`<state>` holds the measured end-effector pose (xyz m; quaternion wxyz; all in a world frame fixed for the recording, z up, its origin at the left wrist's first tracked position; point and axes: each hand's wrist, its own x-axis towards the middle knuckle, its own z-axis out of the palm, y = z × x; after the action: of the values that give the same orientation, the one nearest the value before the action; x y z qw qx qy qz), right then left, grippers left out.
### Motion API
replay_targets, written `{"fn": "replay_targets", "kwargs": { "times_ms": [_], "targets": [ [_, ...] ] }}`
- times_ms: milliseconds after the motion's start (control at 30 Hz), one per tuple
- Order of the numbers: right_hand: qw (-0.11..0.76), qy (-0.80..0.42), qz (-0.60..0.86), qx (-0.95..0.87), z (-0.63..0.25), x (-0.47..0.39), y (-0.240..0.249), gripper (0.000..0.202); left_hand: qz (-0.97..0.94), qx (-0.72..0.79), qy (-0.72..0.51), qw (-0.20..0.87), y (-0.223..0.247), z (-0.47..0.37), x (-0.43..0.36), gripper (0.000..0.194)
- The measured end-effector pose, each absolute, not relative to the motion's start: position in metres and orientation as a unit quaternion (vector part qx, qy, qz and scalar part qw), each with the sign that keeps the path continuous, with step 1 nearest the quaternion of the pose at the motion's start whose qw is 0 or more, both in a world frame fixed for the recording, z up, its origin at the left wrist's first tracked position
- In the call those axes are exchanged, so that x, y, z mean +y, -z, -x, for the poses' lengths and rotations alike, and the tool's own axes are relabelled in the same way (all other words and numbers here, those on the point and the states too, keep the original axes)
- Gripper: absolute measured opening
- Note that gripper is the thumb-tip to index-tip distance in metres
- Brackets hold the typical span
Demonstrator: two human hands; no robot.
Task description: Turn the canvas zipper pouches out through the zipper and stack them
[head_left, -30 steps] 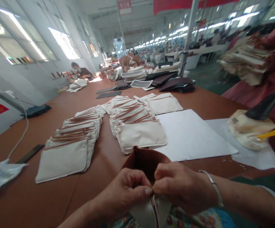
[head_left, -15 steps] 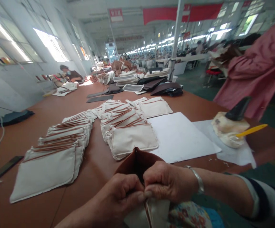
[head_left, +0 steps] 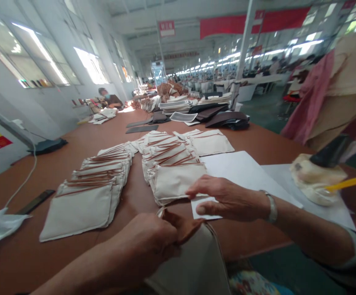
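My left hand [head_left: 148, 241] is closed around the top edge of a cream fabric pouch [head_left: 193, 264], whose brown inside shows at its mouth. The pouch hangs tilted at the table's near edge. Above and to the right of it, my right hand [head_left: 231, 198] has its fingers apart and nothing in them. Its fingertips are over the near corner of the middle stack of cream pouches [head_left: 178, 180]; whether they touch it I cannot tell. Another overlapping row of such pouches [head_left: 82, 209], with brown strips along the tops, lies to the left.
A white sheet [head_left: 242, 170] lies partly under my right hand. Farther right sit a whitish lump-like container [head_left: 313, 176], a yellow handle [head_left: 351, 183] and a black cone-shaped object [head_left: 331, 151]. A person in pink and beige [head_left: 340, 94] stands beyond. Dark flat pieces [head_left: 227, 120] lie at the back.
My right hand has let go of the pouch edge, opened and moved up and right toward the middle stack. My left hand keeps its hold, and the pouch has turned. The view has shifted.
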<state>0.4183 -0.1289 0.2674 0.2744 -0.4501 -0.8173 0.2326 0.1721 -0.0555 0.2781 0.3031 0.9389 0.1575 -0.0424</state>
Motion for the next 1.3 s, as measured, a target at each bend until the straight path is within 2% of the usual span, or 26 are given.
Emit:
{"fn": "replay_targets", "kwargs": {
  "times_ms": [100,233,367,433,500,600,733,867,900,1033,1167,1300],
  "targets": [
    [0.296,-0.277,0.401,-0.821,-0.386,-0.122,-0.260,0.054,-0.922,0.193,0.049,0.331,-0.287,-0.187,-0.058,0.025],
    [0.298,-0.299,0.379,-0.823,-0.364,-0.114,-0.226,0.025,-0.840,0.219,0.147,0.474,-0.274,-0.173,-0.024,0.042],
    [0.326,-0.306,0.302,-0.842,-0.385,-0.106,-0.225,0.037,-0.795,0.208,0.202,0.532,-0.250,-0.135,0.010,0.067],
    [0.330,-0.301,0.310,-0.839,-0.406,-0.102,-0.232,0.038,-0.775,0.213,0.201,0.560,-0.250,-0.122,0.013,0.075],
    [0.317,-0.290,0.343,-0.835,-0.424,-0.100,-0.236,0.034,-0.771,0.203,0.157,0.583,-0.261,-0.118,0.005,0.067],
    [0.299,-0.259,0.381,-0.835,-0.436,-0.103,-0.243,0.021,-0.791,0.179,0.054,0.582,-0.285,-0.132,-0.017,0.043],
    [0.357,-0.342,0.371,-0.786,-0.411,-0.121,-0.261,0.063,-0.788,0.172,-0.009,0.590,-0.290,-0.169,-0.042,0.035],
    [0.375,-0.394,0.383,-0.746,-0.384,-0.132,-0.257,0.071,-0.753,0.172,-0.035,0.635,-0.264,-0.191,-0.052,0.042],
    [0.365,-0.396,0.400,-0.741,-0.382,-0.133,-0.250,0.069,-0.736,0.179,-0.027,0.652,-0.257,-0.192,-0.052,0.045],
    [0.354,-0.418,0.436,-0.714,-0.390,-0.138,-0.219,0.037,-0.671,0.215,0.018,0.709,-0.236,-0.188,-0.053,0.048],
    [0.380,-0.462,0.418,-0.683,-0.400,-0.142,-0.210,0.038,-0.649,0.232,-0.012,0.724,-0.231,-0.186,-0.057,0.041],
    [0.361,-0.463,0.432,-0.685,-0.399,-0.144,-0.217,0.035,-0.676,0.256,-0.067,0.688,-0.233,-0.195,-0.065,0.035]
  ]
}}
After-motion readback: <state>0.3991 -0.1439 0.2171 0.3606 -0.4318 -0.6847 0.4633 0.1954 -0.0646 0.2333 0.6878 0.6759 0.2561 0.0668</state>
